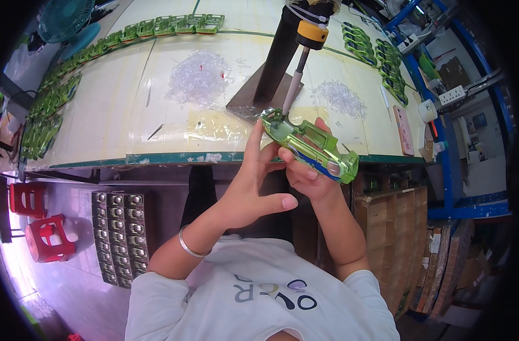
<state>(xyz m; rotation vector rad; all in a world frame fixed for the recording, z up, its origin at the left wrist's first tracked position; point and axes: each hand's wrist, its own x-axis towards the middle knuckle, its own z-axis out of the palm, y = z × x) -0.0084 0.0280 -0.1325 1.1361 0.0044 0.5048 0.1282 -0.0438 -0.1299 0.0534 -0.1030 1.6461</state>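
Note:
A shiny green plastic toy car body (pixel 319 149) with a blue stripe is held tilted above the table's front edge. My right hand (pixel 316 179) grips it from below, fingers and thumb around its near side. My left hand (pixel 245 184) is open, thumb stretched out to the side, with its index fingertip at the body's far left end. A slim grey rod-shaped tool (pixel 292 94) comes down from a black post with a yellow collar (pixel 312 34). Its lower end reaches into the body's left end; the exact contact point is hidden.
Piles of small clear plastic pieces (pixel 198 78) lie left and right of the post's metal base (pixel 242 108). Rows of green bodies (pixel 157 26) line the table's far and left sides, with more stacked at the right (pixel 390 71). A pink phone (pixel 403 131) lies near the right edge.

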